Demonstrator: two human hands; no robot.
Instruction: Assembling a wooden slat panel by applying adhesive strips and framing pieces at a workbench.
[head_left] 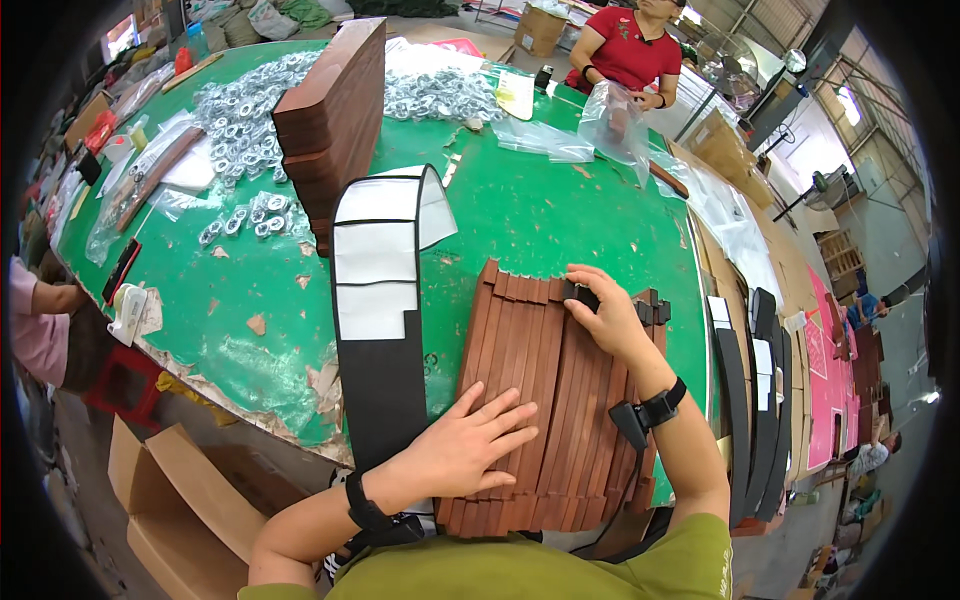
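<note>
A row of reddish-brown wooden slats (530, 370) lies side by side on the green table in front of me, their ends uneven. My left hand (482, 440) rests on the slats near their left side, fingers spread. At the far end, my right hand (605, 312) curls its thumb and fingers around a small black end piece (578, 294); part of it is hidden. More black end pieces (655, 307) sit on slat ends to the right of that hand. Left of the slats lies a long black strip (382, 390) with white panels, its far end folded over.
A tall stack of brown boards (335, 110) stands at the far left, beside piles of small metal rings (255, 115). A person in red (635, 50) handles a clear plastic bag (612, 125) across the table. Cardboard boxes (190, 500) are at lower left; black strips (765, 400) lie at right.
</note>
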